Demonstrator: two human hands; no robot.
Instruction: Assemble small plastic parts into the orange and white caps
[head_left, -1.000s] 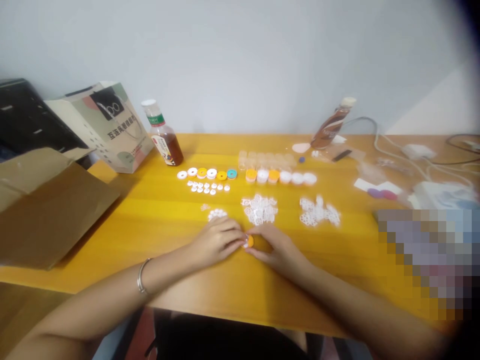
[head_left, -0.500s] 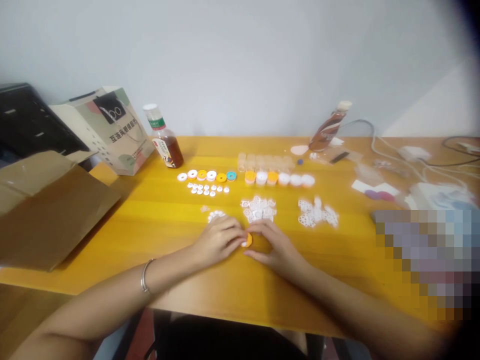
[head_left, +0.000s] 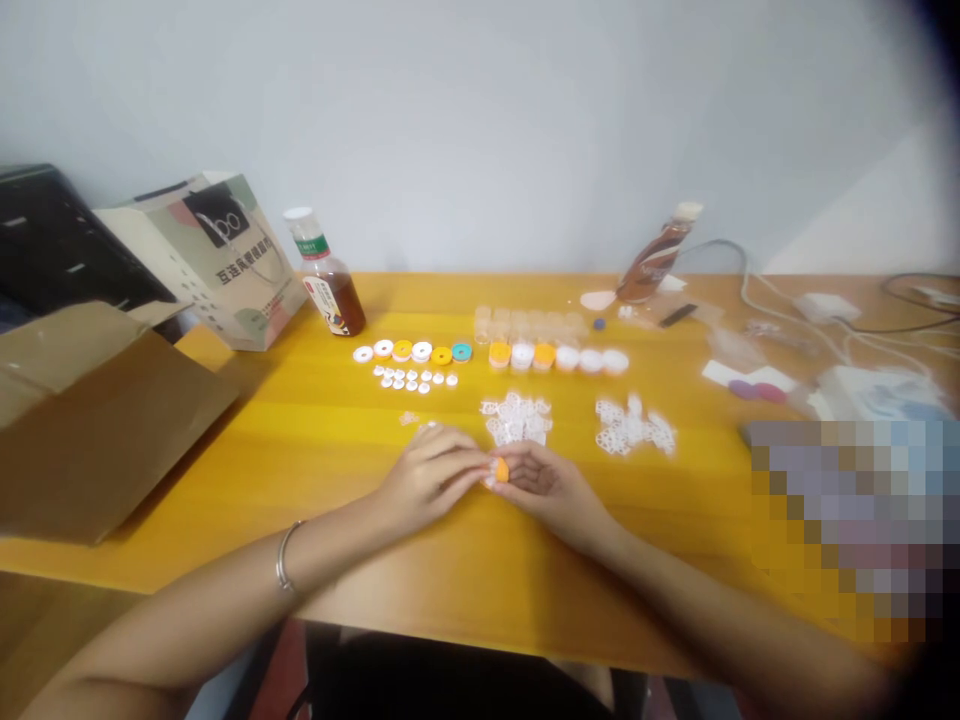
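Note:
Between both hands, above the table's front part, is a small orange round cap (head_left: 502, 469), partly covered by fingers. My left hand (head_left: 439, 470) pinches its left side, where a bit of white shows. My right hand (head_left: 559, 490) closes on it from the right with thumb and fingertips. Just beyond the hands lies a pile of white lattice-like pieces (head_left: 517, 415). A second such pile (head_left: 634, 428) is farther right. Small white discs (head_left: 412, 379) lie in rows, behind them a line of white, orange and blue ring-shaped caps (head_left: 403, 350).
More orange and white round caps (head_left: 545, 357) stand in a row, with clear cups (head_left: 532, 325) behind. A bottle (head_left: 330, 280) and paper bag (head_left: 232, 260) stand back left, a cardboard box (head_left: 105, 420) at left. Another bottle (head_left: 660, 255) and cables (head_left: 750, 290) are back right.
My right thumb and fingers have closed in on the orange cap, which has turned and shifted slightly right and up. The left hand keeps its pinch.

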